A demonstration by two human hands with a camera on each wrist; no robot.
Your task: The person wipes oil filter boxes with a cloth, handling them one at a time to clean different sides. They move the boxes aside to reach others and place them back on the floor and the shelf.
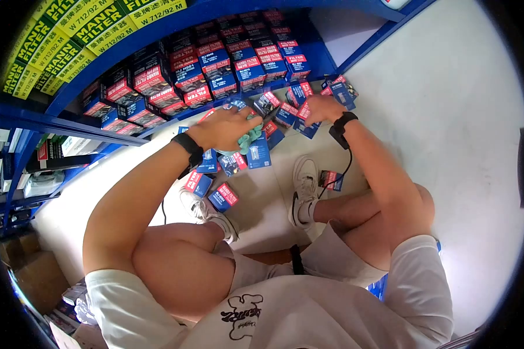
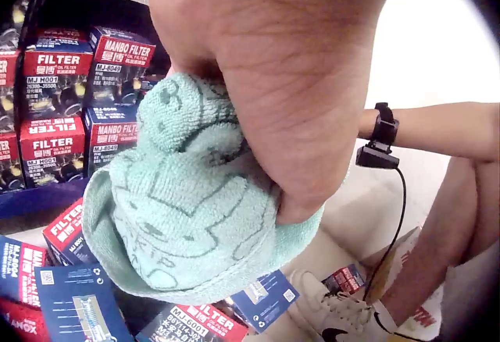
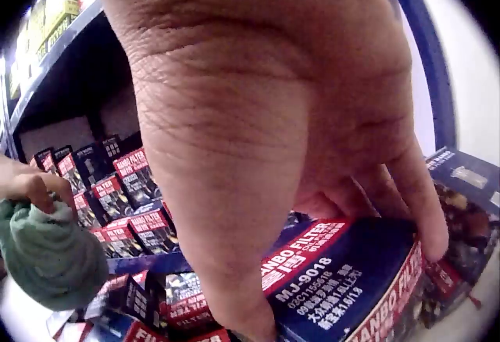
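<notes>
Right hand (image 1: 326,109): thumb on one side, fingers on the other, gripping a filter box marked MJ-9018 (image 3: 344,279); it lies right under my palm, down at floor level, in front of the shelf (image 1: 320,55). Its long axis I cannot be sure of, since my hand covers part of it. Left hand (image 1: 230,128): fingers curled into a bunched green cloth (image 2: 187,209), which droops below the grip. The relation that counts: box off to the right of the cloth, with loose boxes between, so my right hand is at the box and my left well apart from it. Tally: one cloth, one box in the grip, two shoes. Two boxes by the left shoe (image 1: 198,206), the blue-and-red one (image 1: 198,184) and its neighbour (image 1: 223,196); one small box (image 1: 330,180) beside the right shoe (image 1: 304,180). The loose boxes around my hands and the stacked shelf rows overlap too much for a sure count.
</notes>
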